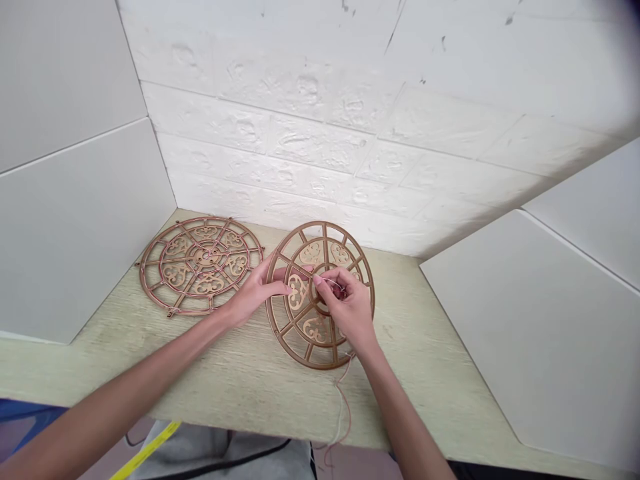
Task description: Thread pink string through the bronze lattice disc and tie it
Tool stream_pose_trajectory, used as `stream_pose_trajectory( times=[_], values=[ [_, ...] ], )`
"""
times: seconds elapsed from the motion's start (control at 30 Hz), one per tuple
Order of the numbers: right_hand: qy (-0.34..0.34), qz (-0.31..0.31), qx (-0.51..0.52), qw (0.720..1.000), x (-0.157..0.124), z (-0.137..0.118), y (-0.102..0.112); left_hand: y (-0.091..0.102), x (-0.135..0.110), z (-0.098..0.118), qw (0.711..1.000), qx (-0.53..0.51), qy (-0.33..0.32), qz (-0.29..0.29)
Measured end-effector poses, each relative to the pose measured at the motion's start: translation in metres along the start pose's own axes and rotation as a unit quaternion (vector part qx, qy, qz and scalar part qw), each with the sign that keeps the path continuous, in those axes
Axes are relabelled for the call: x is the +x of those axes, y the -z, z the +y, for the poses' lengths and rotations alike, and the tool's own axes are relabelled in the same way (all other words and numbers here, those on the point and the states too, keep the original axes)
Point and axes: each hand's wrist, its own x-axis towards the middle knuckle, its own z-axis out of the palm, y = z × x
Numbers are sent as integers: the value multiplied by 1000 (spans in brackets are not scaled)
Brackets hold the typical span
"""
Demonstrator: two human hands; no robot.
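A round bronze openwork disc with heart-shaped scroll panels (314,330) is held up, tilted, above the table. My left hand (260,290) grips its left side, thumb in front and fingers behind the openwork. In front of the disc's centre, my right hand (349,303) is closed, thumb and forefinger pinched on a thin pale thread (330,281). The other fingers are curled. Pink and white thread ends (345,407) hang from the disc's lower right over the table edge. To the left, a second bronze disc (155,283) lies flat, with pinkish lines along its rings.
The pale wooden table (235,383) ends at a white brick-patterned wall (300,133). White panels stand at the left (80,247) and right (540,320). Below the table edge, a yellow strip (145,451) crosses grey cloth (250,457).
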Motion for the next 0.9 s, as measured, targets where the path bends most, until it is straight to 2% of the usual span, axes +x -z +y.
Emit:
stream_pose_trajectory(
  times=[0.63, 0.9],
  values=[
    [19, -31, -16, 999, 5, -3, 3, 5, 0, 1, 999, 19, -8, -31],
    [16, -35, -15, 999, 9, 1, 4, 3, 0, 3, 1000, 15, -1, -9]
  ],
)
